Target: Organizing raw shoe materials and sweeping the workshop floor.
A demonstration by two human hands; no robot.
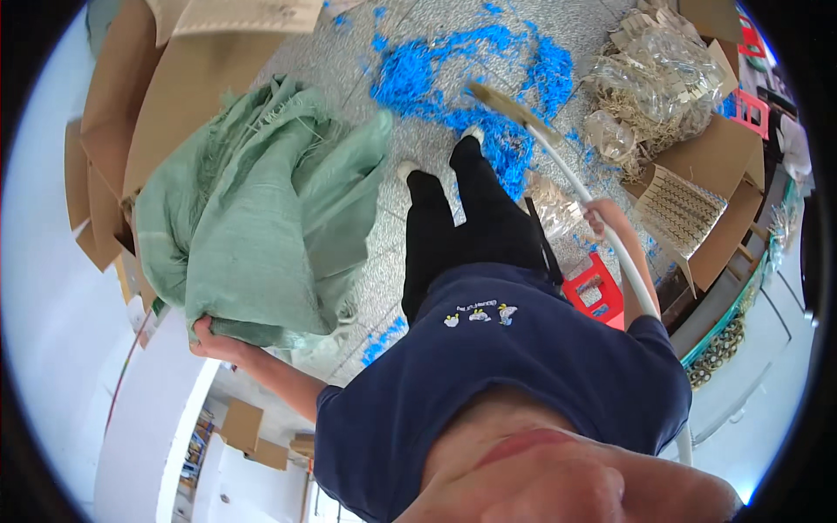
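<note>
A large pale-green woven sack [253, 227] hangs crumpled on my left side. My left hand [212, 340] is closed on its near edge, and the fingers are partly hidden by the fabric. On the other side, my right hand [603, 214] is wrapped round the white handle of a broom [629, 266]. The brownish broom head [504, 106] reaches the floor ahead of my feet, among blue shreds [417, 74]. These shreds lie scattered in a broad ring, with some close to my shoes.
Cardboard boxes [205, 91] stand at the far left beside the sack. To the right are clear plastic bags with straw-coloured filling [658, 78], an opened carton [711, 157] and a red plastic stool [595, 292]. A white wall-like surface [144, 427] runs along the near left.
</note>
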